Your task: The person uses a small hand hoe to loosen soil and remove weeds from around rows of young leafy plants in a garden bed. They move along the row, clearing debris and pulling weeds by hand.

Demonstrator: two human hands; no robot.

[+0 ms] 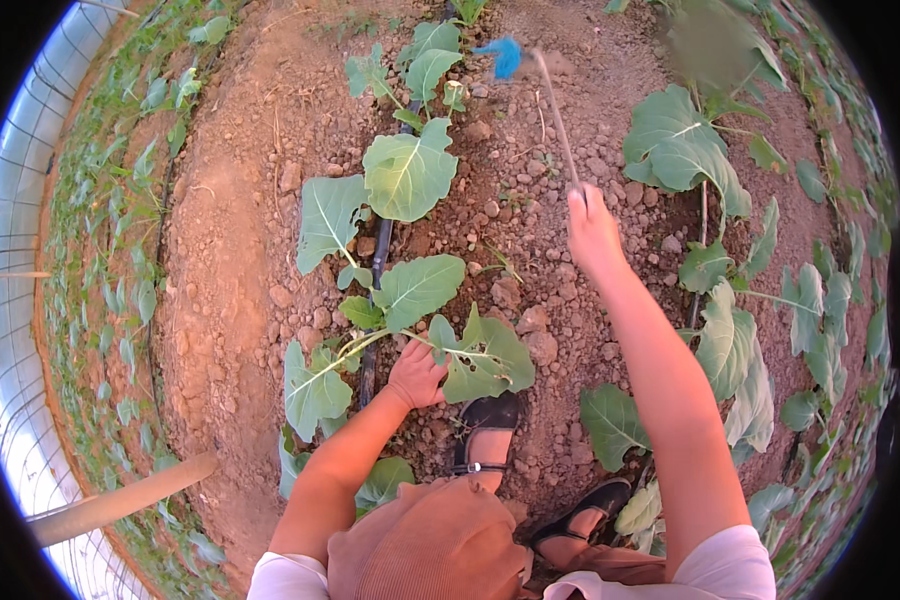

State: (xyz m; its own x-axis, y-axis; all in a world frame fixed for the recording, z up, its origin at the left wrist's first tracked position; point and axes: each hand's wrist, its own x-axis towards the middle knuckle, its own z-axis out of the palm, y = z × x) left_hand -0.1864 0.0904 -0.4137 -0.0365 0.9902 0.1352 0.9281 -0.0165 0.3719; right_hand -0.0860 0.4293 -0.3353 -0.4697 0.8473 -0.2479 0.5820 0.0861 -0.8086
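Note:
My right hand (595, 232) is closed around the thin wooden handle of a small hand hoe (560, 125), stretched out ahead over the soil. The tool's blue head (506, 58) is at the far end, slightly blurred, above the ground to the right of a leafy plant (410, 170). Low down at the base of a nearer broad-leaved plant (420, 290), my left hand (418, 376) reaches in with its fingers extended. A leaf with holes (490, 358) hangs beside those fingers and covers part of them. Nothing shows in that hand.
A black drip hose (381, 250) runs along the plant row, with another row of plants (685, 150) to the right. My black shoes (492, 412) stand between the rows. A pole (120, 500) slants in at lower left, by a pale sheeted wall (5, 300).

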